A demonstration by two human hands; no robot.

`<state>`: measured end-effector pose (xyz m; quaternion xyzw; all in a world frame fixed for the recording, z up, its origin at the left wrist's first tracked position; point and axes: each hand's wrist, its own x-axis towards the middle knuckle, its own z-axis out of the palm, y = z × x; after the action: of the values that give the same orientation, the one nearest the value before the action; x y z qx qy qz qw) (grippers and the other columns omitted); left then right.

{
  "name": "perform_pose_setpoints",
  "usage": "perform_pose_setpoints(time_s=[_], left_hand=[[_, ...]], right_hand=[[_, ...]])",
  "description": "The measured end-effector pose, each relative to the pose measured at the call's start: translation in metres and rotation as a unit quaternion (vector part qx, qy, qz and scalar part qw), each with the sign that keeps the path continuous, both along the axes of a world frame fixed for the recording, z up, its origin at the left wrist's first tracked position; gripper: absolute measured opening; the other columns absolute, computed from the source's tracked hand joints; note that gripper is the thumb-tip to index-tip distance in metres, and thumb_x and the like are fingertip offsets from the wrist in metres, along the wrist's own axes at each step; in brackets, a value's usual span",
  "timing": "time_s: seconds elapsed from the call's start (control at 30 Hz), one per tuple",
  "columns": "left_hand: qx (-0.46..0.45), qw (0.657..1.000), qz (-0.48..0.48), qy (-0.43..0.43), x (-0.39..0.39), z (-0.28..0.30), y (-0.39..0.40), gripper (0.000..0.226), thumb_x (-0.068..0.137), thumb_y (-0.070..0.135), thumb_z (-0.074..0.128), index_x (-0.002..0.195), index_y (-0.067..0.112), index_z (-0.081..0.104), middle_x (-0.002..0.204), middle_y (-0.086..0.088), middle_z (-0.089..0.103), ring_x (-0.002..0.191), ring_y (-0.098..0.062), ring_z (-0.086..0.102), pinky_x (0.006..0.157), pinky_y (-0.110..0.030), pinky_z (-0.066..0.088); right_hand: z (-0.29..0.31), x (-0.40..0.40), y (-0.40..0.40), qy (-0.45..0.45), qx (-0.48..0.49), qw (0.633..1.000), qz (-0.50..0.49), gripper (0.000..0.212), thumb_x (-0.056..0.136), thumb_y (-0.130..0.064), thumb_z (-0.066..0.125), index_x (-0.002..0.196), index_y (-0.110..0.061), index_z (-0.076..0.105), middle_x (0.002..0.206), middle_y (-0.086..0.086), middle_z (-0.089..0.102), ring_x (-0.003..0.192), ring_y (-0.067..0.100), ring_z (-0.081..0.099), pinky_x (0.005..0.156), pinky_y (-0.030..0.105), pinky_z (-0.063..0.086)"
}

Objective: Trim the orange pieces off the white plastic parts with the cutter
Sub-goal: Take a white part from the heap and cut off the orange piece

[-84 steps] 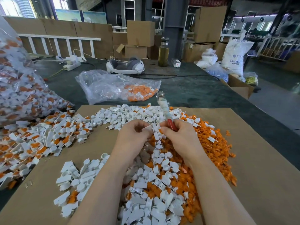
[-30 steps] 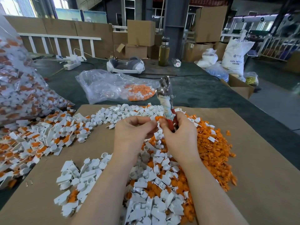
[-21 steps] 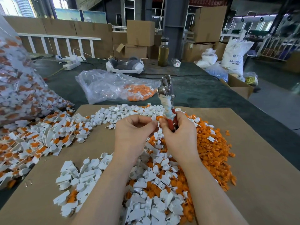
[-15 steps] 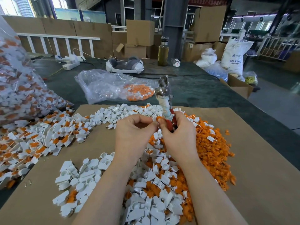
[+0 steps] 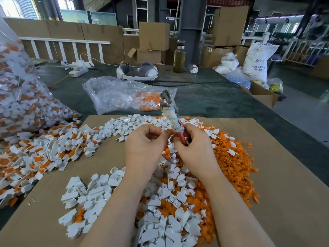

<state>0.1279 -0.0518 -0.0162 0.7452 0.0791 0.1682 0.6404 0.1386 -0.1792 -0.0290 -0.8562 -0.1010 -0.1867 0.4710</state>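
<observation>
While your right hand point(image 5: 194, 150) curls round the red-handled cutter point(image 5: 171, 115) — its metal head tipped up and away — your left hand point(image 5: 145, 148) pinches 1 small white part point(image 5: 166, 130) beside it, above the mixed pile point(image 5: 178, 202) on the cardboard-covered counter point(image 5: 284, 184).

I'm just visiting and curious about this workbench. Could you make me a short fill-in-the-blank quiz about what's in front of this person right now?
1. The right hand grips a cutter whose handles are ____.
2. The loose parts lie on a sheet of brown ____.
3. The pile right of the hands is mostly ____ pieces.
4. The bottle at the far edge of the table stands ____.

Missing words: red; cardboard; orange; upright
</observation>
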Motion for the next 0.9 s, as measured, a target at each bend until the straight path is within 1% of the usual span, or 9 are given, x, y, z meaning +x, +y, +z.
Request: perform_pose_setpoints(time_s=[0.1,0.23,0.3,0.37,0.5,0.57,0.7,0.83,0.9], left_hand=[[-0.010,1.000,-0.007,-0.006,0.003,0.000,0.004,0.012,0.083,0.021,0.078,0.076,0.019,0.069,0.067,0.004,0.073,0.069,-0.015,0.072,0.067,-0.028,0.058],[-0.109,0.993,-0.032,-0.012,0.004,0.001,0.010,0.007,0.086,0.010,0.075,0.083,0.010,0.068,0.064,0.002,0.072,0.062,-0.008,0.071,0.058,-0.014,0.052],[-0.149,0.988,-0.044,-0.021,0.005,0.001,0.012,0.007,0.086,0.006,0.073,0.084,0.008,0.067,0.065,0.002,0.072,0.060,-0.008,0.070,0.059,-0.014,0.054],[-0.175,0.982,-0.055,-0.033,0.005,0.001,0.014,0.008,0.087,0.004,0.070,0.082,0.008,0.065,0.063,0.003,0.071,0.060,-0.008,0.069,0.062,-0.017,0.056],[-0.193,0.978,-0.060,-0.044,0.007,-0.001,0.018,0.005,0.088,0.004,0.069,0.084,0.006,0.066,0.066,0.002,0.071,0.062,-0.011,0.069,0.070,-0.023,0.060],[-0.198,0.977,-0.060,-0.048,0.008,-0.002,0.019,0.003,0.087,0.005,0.070,0.086,0.005,0.066,0.068,0.000,0.071,0.063,-0.012,0.069,0.070,-0.023,0.060],[-0.199,0.977,-0.058,-0.052,0.009,-0.002,0.021,0.003,0.087,0.005,0.069,0.086,0.005,0.066,0.069,0.000,0.071,0.062,-0.011,0.069,0.066,-0.020,0.057],[-0.187,0.979,-0.060,-0.057,0.009,-0.002,0.022,0.007,0.088,0.004,0.068,0.083,0.008,0.066,0.067,0.003,0.070,0.062,-0.010,0.068,0.065,-0.019,0.056],[-0.182,0.980,-0.062,-0.058,0.009,-0.002,0.022,0.008,0.089,0.004,0.067,0.083,0.008,0.065,0.064,0.005,0.069,0.062,-0.009,0.068,0.065,-0.018,0.056]], right_hand=[[0.005,-0.003,-0.005,0.050,0.049,0.996,0.048,0.011,0.088,-0.017,0.066,0.094,-0.027,0.065,0.071,-0.008,0.062,0.062,0.007,0.057,0.053,0.020,0.047],[0.012,-0.008,-0.022,0.147,0.063,0.981,0.109,0.012,0.086,-0.022,0.068,0.097,-0.025,0.068,0.092,-0.004,0.070,0.082,0.008,0.066,0.069,0.019,0.053],[0.014,-0.009,-0.029,0.181,0.027,0.975,0.124,0.025,0.077,-0.032,0.068,0.099,-0.019,0.067,0.097,0.003,0.070,0.088,0.014,0.066,0.081,0.030,0.054],[0.016,-0.012,-0.030,0.197,0.000,0.971,0.134,0.037,0.069,-0.035,0.065,0.099,-0.015,0.065,0.100,0.011,0.068,0.092,0.023,0.065,0.087,0.042,0.052],[0.016,-0.012,-0.030,0.216,-0.014,0.965,0.148,0.046,0.067,-0.033,0.064,0.106,-0.007,0.064,0.107,0.017,0.065,0.100,0.033,0.062,0.095,0.052,0.047],[0.014,-0.011,-0.033,0.230,-0.016,0.961,0.151,0.049,0.067,-0.034,0.064,0.109,-0.007,0.063,0.111,0.017,0.065,0.103,0.033,0.061,0.096,0.051,0.046],[0.013,-0.013,-0.037,0.267,-0.024,0.950,0.161,0.055,0.066,-0.039,0.065,0.117,-0.020,0.060,0.111,0.001,0.067,0.101,0.015,0.063,0.096,0.036,0.048],[0.014,-0.013,-0.037,0.276,-0.035,0.946,0.165,0.053,0.066,-0.040,0.065,0.115,-0.021,0.057,0.114,0.001,0.065,0.103,0.015,0.062,0.095,0.034,0.048],[0.015,-0.013,-0.036,0.280,-0.042,0.944,0.170,0.061,0.066,-0.040,0.065,0.123,-0.022,0.053,0.118,-0.002,0.062,0.106,0.011,0.060,0.096,0.030,0.048]])
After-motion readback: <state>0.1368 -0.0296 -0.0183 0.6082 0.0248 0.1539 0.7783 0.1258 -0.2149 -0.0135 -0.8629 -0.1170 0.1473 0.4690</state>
